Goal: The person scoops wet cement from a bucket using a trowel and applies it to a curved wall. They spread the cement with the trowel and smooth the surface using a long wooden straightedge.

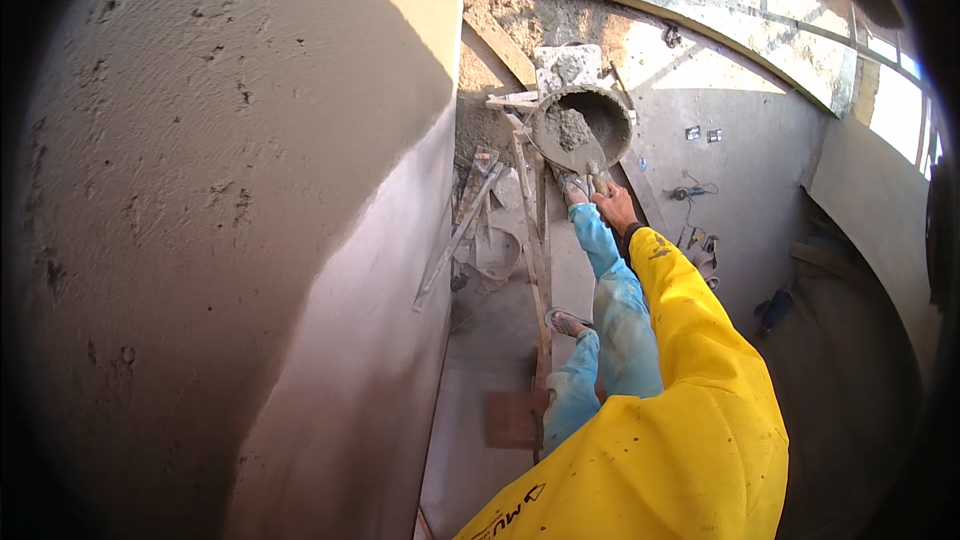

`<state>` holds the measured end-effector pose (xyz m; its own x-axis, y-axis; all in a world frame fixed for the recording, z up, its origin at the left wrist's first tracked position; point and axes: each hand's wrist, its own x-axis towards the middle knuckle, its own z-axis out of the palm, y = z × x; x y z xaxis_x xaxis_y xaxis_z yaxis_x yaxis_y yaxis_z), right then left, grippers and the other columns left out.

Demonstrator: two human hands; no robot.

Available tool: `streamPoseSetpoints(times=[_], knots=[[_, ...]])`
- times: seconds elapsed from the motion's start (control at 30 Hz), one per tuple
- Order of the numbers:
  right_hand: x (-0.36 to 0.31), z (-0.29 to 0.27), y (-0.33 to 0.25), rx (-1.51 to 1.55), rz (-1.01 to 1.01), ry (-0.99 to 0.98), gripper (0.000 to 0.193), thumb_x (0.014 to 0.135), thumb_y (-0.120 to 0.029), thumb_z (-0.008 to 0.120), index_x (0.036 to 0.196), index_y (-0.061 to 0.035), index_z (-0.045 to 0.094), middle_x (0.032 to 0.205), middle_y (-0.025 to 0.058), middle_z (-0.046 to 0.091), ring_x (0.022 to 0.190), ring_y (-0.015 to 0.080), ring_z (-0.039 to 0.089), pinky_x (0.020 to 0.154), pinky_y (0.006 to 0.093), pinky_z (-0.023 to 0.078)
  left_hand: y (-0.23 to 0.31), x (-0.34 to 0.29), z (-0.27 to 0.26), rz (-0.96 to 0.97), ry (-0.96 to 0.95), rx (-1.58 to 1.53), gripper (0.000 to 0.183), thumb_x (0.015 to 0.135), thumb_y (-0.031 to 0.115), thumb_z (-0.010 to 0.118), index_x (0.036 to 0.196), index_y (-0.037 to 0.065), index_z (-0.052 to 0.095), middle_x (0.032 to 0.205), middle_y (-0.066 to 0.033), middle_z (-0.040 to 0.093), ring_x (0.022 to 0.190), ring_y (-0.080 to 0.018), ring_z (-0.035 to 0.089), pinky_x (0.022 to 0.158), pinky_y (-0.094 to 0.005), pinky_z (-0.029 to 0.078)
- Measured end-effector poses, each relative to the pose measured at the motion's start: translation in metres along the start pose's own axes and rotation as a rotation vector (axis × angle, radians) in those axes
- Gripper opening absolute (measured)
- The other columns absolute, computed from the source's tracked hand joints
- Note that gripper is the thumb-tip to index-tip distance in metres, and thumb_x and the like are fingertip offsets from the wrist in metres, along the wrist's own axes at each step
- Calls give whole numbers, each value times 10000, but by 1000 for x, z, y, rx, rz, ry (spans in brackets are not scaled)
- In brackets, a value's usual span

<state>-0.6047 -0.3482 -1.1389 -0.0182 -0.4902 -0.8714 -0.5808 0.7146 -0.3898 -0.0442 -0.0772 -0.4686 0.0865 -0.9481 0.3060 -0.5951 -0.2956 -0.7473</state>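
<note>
My right hand (616, 206), in a yellow sleeve, is closed round the handle of a trowel (588, 154). The trowel's blade reaches over the near rim of a round, mortar-crusted bucket (626, 132). A lump of wet grey mortar (570, 128) lies just beyond the blade, at the bucket's left side; whether it rests on the blade or in the bucket I cannot tell. My left hand is out of the picture. On the left rises a wall (220, 200) coated with rough grey plaster, a paler, smoother stretch lower down.
Long wooden pieces (530, 210) stand between the wall and my legs. A mortar-stained basin (495, 252) sits below at the left. A power tool with a cord (688, 192) lies on the floor at the right. A plank (498, 46) lies beyond the bucket.
</note>
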Motion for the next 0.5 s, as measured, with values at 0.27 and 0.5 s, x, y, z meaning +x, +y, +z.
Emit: streamPoseSetpoints(times=[0.27, 0.5], knots=[[-151, -64, -78, 516, -100, -62, 94, 872, -93, 624, 953, -71, 582, 631, 14, 520, 438, 121, 475, 400, 290, 393, -132, -6, -40, -176, 367, 338, 515, 1090, 379, 466, 1517, 91, 453, 1548, -223, 458, 1432, -445, 438, 1169, -608, 356], [-296, -148, -246, 860, -545, -222, 301, 880, -110, 576, 1173, -61, 526, 709, -10, 490, 498, 85, 471, 440, 244, 425, -194, -49, -79, -364, 468, 526, 515, 1091, 378, 462, 1521, 93, 451, 1548, -220, 461, 1431, -443, 442, 1171, -607, 356]])
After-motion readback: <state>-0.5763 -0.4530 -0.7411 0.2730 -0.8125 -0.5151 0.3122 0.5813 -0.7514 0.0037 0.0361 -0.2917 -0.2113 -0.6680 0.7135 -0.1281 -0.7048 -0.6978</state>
